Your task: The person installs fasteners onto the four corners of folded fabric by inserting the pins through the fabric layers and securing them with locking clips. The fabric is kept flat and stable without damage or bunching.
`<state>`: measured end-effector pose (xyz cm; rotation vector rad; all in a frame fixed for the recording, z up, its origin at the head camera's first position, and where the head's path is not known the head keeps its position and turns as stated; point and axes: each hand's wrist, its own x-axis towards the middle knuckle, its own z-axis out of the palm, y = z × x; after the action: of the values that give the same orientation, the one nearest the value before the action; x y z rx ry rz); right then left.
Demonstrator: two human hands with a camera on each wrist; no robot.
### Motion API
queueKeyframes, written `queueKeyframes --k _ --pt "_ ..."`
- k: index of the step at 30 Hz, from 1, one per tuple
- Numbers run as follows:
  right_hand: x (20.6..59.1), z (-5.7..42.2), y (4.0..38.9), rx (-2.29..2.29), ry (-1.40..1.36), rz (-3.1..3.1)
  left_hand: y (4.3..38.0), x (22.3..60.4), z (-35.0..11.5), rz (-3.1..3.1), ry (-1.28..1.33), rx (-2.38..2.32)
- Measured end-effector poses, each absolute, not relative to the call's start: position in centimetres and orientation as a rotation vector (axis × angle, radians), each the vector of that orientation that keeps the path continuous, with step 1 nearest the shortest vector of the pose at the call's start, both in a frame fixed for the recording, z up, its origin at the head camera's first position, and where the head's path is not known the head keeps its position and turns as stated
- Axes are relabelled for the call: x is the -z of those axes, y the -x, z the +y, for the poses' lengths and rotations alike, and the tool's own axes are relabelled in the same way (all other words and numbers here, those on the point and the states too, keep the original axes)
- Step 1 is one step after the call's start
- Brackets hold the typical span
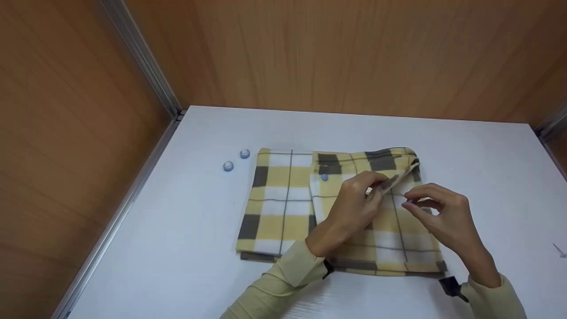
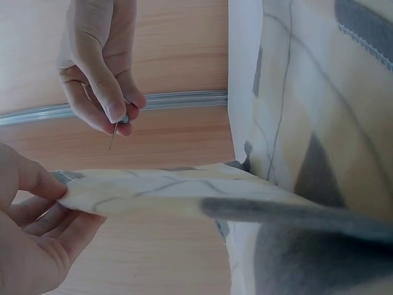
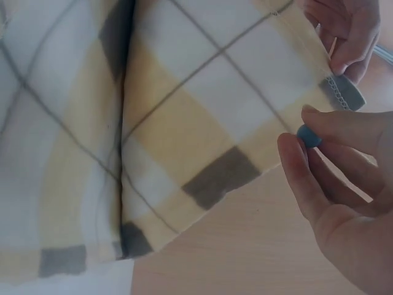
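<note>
A yellow, white and grey plaid cloth [image 1: 270, 195] lies folded on the white table, its right part folded over in layers. My left hand [image 1: 356, 199] pinches the cloth's edge and lifts it; in the left wrist view the raised flap [image 2: 153, 187] stretches away from the fingers. Just to the right, my right hand [image 1: 443, 210] holds a pin [image 2: 114, 132] by its blue head [image 3: 309, 136] between thumb and fingertips. The bare needle points toward the raised flap, apart from it. A small blue round head [image 1: 324, 177] sits on the cloth left of my left hand.
Two small round pale-blue caps [image 1: 228, 166] [image 1: 245, 153] lie on the table [image 1: 177, 212] left of the cloth. Another pin-like piece [image 1: 560, 251] lies at the far right edge. Wood panels [image 1: 336, 57] stand behind and at the left.
</note>
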<state>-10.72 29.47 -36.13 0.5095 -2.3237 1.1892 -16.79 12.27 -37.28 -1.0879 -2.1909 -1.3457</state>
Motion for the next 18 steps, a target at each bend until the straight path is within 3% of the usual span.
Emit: queueKeyframes --k 10,18 --pt "38.9 30.3 12.3 -1.217 -0.503 -2.33 16.6 37.2 12.3 -2.187 1.111 1.326" --pt "38.6 29.5 12.4 -1.259 -0.506 -2.286 16.5 37.3 12.3 -2.187 1.148 1.302"
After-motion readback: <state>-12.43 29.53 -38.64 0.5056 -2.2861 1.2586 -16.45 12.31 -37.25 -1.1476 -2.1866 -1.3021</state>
